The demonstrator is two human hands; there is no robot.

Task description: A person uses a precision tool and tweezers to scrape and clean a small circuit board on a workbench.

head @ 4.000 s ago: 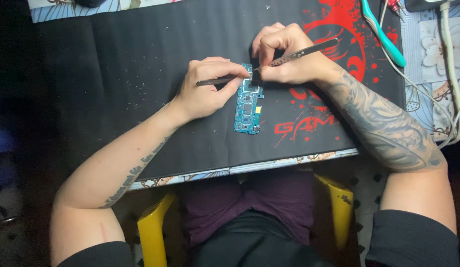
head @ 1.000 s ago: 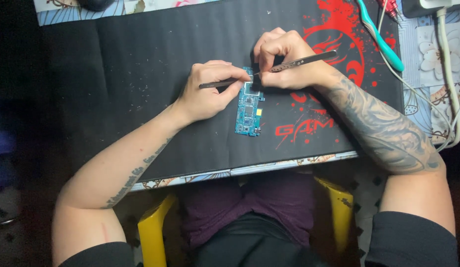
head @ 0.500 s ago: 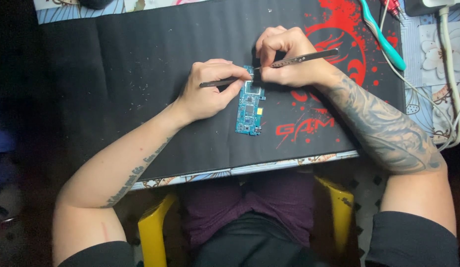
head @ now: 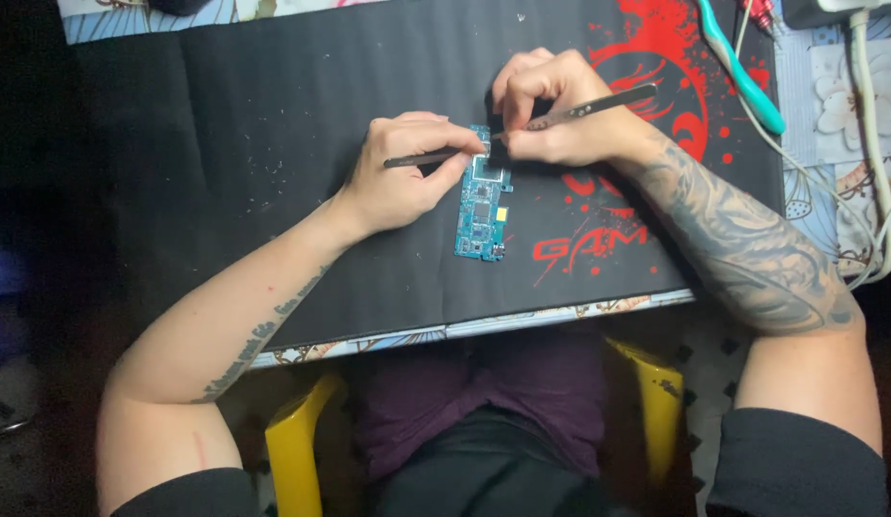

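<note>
My left hand pinches a thin dark tool between thumb and fingers, its tip laid against the top end of the blue circuit board. My right hand is closed tight around a slim metal tool, whose working end meets the same top end of the board from the other side; the exact contact is hidden under my fingers. The board lies flat on the black mat, a little right of its middle and closer to the front edge than the back, just beside the red print.

Over the last few seconds little has changed: both hands have stayed at the board's top end, and the board has only drifted slightly. I judge this to be slow, fine work at one spot, not yet finished. A teal tool lies near the mat's far right corner, beside white cables.
</note>
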